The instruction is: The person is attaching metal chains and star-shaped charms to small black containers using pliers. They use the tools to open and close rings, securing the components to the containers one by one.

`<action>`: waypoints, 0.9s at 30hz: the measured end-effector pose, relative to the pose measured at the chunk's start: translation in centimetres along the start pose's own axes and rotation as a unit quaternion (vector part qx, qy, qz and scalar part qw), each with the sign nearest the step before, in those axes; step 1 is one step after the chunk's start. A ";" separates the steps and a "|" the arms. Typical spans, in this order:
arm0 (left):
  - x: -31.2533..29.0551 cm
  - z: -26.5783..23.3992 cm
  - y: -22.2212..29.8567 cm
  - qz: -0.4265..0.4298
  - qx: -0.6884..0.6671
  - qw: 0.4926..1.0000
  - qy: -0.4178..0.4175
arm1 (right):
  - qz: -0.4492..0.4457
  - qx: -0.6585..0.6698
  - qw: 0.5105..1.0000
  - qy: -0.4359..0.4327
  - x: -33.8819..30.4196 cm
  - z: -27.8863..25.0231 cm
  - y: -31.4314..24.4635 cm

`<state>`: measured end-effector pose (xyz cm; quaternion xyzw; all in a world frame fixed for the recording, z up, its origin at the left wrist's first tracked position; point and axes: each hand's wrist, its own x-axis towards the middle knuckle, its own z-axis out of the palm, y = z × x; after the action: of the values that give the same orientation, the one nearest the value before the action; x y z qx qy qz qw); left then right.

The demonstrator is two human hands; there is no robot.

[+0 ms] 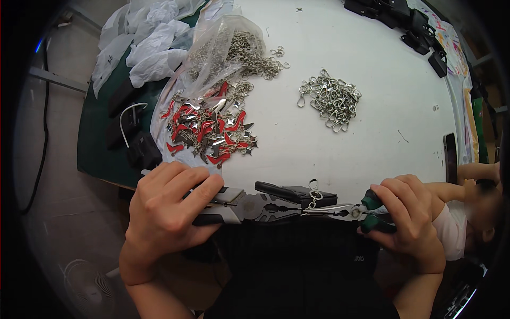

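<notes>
My left hand (pixel 169 206) is closed round the handles of large combination pliers (pixel 254 207) with grey and black grips. My right hand (pixel 408 213) grips slim needle-nose pliers (pixel 351 213) by their green handles. The two tools point at each other, their jaw tips almost meeting at the table's front edge. A silver swivel clasp with a short chain (pixel 313 192) stands up at the tips; which jaw pinches its ring I cannot tell. Just behind the tips lies a black leather-like item (pixel 324 199), partly hidden by the pliers.
Red high-heel-shoe charms (pixel 204 127) with chains and stars lie in a heap at the left. Behind them, a clear bag (pixel 226 32) spills chain pieces (pixel 265 66). Silver clasps (pixel 332 101) are piled mid-table. Black items (pixel 390 13) and a phone (pixel 450 158) sit rightward, near another person's arm (pixel 443 192).
</notes>
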<state>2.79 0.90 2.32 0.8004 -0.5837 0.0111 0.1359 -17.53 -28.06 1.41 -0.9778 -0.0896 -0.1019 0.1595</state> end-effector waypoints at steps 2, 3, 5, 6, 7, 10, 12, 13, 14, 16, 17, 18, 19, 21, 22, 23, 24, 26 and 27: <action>-0.2 0.1 0.1 0.008 0.012 1.000 0.015 | 0.011 0.031 0.999 -0.023 0.2 -0.1 0.1; -0.3 0.2 0.1 0.017 0.024 0.999 0.033 | 0.022 0.059 0.997 -0.046 0.2 -0.1 0.1; -0.4 0.2 0.0 0.024 0.035 0.998 0.049 | 0.031 0.088 0.995 -0.039 0.2 0.1 0.0; -0.4 0.2 0.0 0.032 0.045 0.996 0.064 | 0.041 0.119 0.992 -0.033 0.2 0.2 0.1; -0.4 0.2 0.0 0.032 0.045 0.996 0.063 | 0.041 0.119 0.992 -0.033 0.1 0.2 0.1; -0.2 0.1 0.2 0.050 0.082 0.992 0.085 | 0.061 0.156 0.985 -0.044 -0.1 0.2 0.0; -0.1 0.0 0.1 0.057 0.083 0.991 0.088 | 0.075 0.183 0.979 -0.046 -0.2 0.1 -0.1; -0.1 0.0 0.1 0.057 0.084 0.991 0.087 | 0.075 0.183 0.979 -0.046 -0.3 0.2 0.0; -0.2 0.0 0.2 0.056 0.086 0.991 0.087 | 0.073 0.185 0.979 -0.043 -0.3 0.4 0.1; -0.1 0.1 0.2 0.056 0.087 0.991 0.088 | 0.072 0.186 0.979 -0.040 -0.3 0.6 0.1; -0.1 0.1 0.3 0.048 0.081 0.992 0.082 | 0.069 0.181 0.980 -0.035 -0.3 0.6 0.1; -0.2 0.2 0.3 0.041 0.075 0.993 0.077 | 0.066 0.176 0.982 -0.029 -0.3 0.7 0.1; -0.2 0.2 0.4 0.041 0.075 0.993 0.077 | 0.066 0.176 0.982 -0.029 -0.3 0.7 0.1; -0.1 0.5 0.5 0.007 0.025 0.998 0.063 | 0.043 0.110 0.993 -0.007 -0.2 0.7 0.2; 0.0 0.7 0.5 0.008 0.024 0.998 0.063 | 0.044 0.109 0.993 -0.007 -0.3 0.7 0.3; 0.1 0.9 0.5 -0.011 0.000 0.999 0.047 | 0.046 0.103 0.994 -0.010 -0.3 0.7 0.3; 0.2 1.1 0.5 -0.031 -0.022 0.999 0.031 | 0.047 0.098 0.994 -0.012 -0.3 0.6 0.4; -0.1 1.7 0.5 -0.054 -0.047 0.997 0.033 | 0.062 0.097 0.993 -0.015 -0.6 0.2 0.7; -0.7 2.1 0.6 -0.085 -0.068 0.994 0.033 | 0.070 0.101 0.992 -0.018 -0.8 0.1 1.0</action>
<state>1.71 0.91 0.33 0.8352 -0.5084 -0.0132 0.2094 -18.06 -29.05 0.84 -0.9623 -0.0332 -0.0629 0.2626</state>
